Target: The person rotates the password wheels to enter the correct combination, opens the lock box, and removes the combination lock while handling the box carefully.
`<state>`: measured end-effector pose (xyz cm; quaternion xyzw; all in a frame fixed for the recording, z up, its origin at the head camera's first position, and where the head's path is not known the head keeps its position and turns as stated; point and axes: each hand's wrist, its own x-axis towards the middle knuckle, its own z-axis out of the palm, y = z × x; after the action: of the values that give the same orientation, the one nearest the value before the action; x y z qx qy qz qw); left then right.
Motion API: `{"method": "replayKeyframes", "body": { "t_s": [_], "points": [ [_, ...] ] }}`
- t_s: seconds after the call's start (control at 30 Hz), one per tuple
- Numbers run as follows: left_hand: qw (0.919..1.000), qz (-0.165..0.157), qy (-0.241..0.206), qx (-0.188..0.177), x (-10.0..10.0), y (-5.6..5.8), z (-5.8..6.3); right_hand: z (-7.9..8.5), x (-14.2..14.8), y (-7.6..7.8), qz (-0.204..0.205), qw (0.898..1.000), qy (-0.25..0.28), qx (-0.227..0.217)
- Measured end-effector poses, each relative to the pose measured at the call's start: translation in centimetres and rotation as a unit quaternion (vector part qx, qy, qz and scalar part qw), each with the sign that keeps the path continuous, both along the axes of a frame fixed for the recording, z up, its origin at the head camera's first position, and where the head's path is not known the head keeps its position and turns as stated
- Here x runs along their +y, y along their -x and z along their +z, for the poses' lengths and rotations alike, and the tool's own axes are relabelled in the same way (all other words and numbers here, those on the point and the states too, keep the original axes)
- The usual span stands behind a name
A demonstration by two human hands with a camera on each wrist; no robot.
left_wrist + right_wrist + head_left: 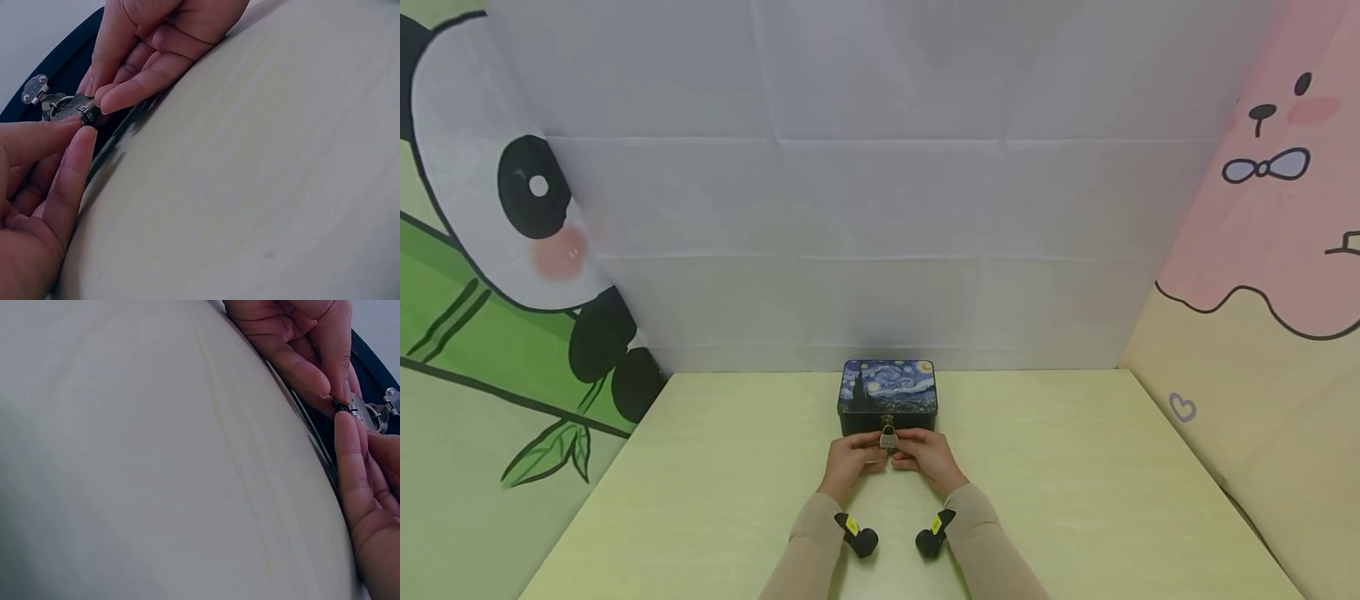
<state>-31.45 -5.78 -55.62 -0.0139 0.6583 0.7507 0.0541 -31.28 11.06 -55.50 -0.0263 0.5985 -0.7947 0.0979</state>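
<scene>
A tin box [891,387] with a swirling night-sky picture on its lid stands closed, its dark front toward me. A small metal combination padlock [889,441] hangs by its shackle from the metal hasp [36,89] on that front. My left hand [852,461] pinches the padlock from the left, with thumb and fingertips at its number dials [89,114]. From the other side my right hand [927,454] also holds it between thumb and fingers. In the right wrist view the padlock body [359,405] shows partly, its lower part covered by fingertips.
The pale yellow tabletop [737,467] spreads around the box. A white sheet backdrop [887,208] rises close behind it. Printed cartoon panels stand at the left [482,250] and right [1247,292] sides. A small black camera is strapped at each wrist.
</scene>
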Motion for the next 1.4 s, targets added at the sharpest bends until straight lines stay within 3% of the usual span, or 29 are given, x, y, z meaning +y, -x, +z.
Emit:
{"method": "replayKeyframes", "body": {
  "t_s": [0.33, 0.6, 1.0, 1.4],
  "points": [
    [0.9999, -0.008, -0.006, 0.002, -0.10, -0.34, 0.42, 0.33, 0.00, -0.20, 0.003, 1.000, -0.003, 0.003],
    [0.9999, -0.009, -0.008, 0.002, -0.22, -0.09, -0.08, 0.04, -0.01, -0.06, -0.001, 1.000, -0.008, -0.002],
    [0.9992, -0.041, -0.003, 0.005, -0.49, -0.03, 0.08, 0.12, 0.04, 0.16, 0.002, 1.000, -0.006, 0.008],
    [0.9978, -0.065, -0.013, 0.012, -0.90, -0.03, 0.05, 0.01, 0.13, 0.59, 0.007, 1.000, -0.011, -0.013]
  ]
}}
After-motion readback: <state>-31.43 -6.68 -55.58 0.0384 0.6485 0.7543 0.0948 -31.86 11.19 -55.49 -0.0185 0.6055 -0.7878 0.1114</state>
